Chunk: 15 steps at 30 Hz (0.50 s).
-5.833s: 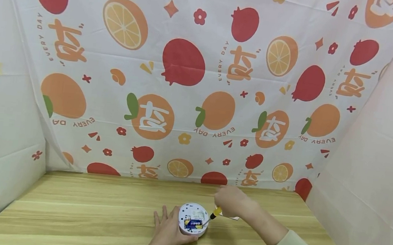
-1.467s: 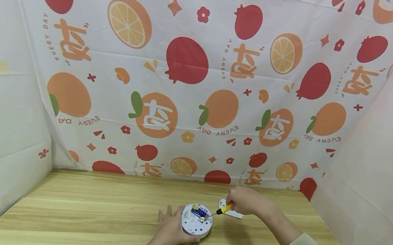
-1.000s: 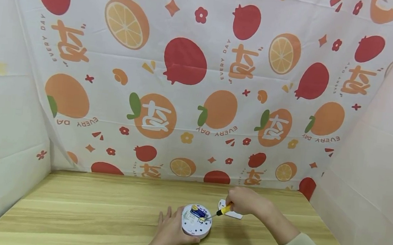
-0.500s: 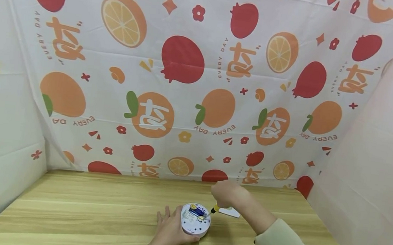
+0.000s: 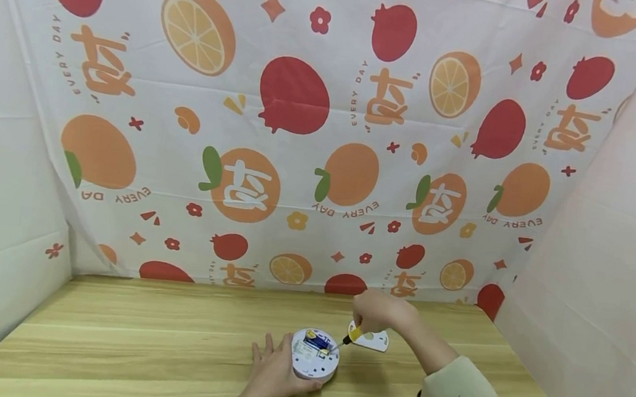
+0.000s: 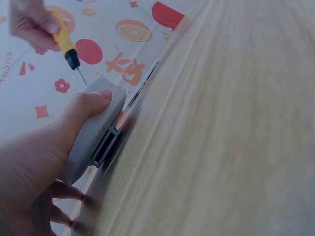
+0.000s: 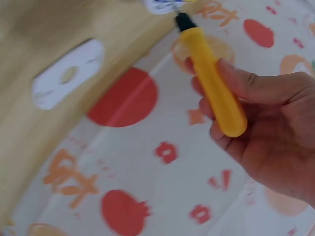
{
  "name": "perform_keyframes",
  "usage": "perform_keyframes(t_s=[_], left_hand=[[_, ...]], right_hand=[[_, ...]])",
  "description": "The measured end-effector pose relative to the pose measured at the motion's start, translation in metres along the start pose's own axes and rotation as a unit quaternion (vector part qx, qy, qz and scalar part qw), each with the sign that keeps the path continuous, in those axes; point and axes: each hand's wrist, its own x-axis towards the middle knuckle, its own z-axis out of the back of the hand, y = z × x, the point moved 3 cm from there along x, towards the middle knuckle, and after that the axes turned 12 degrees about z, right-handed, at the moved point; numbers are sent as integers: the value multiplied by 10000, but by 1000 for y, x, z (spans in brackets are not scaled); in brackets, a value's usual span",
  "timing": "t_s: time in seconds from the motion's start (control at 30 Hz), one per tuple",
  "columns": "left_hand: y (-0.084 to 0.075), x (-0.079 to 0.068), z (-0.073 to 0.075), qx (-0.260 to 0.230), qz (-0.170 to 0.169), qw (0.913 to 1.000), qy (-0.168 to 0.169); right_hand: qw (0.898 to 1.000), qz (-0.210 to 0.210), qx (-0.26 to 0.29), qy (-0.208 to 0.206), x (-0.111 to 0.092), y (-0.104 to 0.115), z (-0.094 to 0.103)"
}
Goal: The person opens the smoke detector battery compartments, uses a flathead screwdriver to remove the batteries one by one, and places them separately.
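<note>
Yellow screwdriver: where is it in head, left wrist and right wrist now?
Head: yellow screwdriver low, just right of centre, in the right hand.
Left wrist: yellow screwdriver at upper left, slanting down to the right.
Right wrist: yellow screwdriver in the upper half, right of centre.
Shared landmark: round white device, cut off at the top in right wrist.

White disc (image 5: 306, 367) in new orientation

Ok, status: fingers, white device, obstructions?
Left fingers hold round white device. Right fingers grip yellow screwdriver, tip by battery. White plate lies apart on table; nothing visibly blocking.
</note>
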Motion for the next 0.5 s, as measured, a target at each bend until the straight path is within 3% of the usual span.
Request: perform_keyframes(t_s=[0.27, 0.5], left_hand=[[1, -1, 0, -55, 9, 10000, -27], [3, 3, -4, -86, 61, 9999, 51]], right_hand=[[9880, 889, 913, -872, -25, -32, -35], [9659, 977, 1724, -1669, -39, -49, -73]])
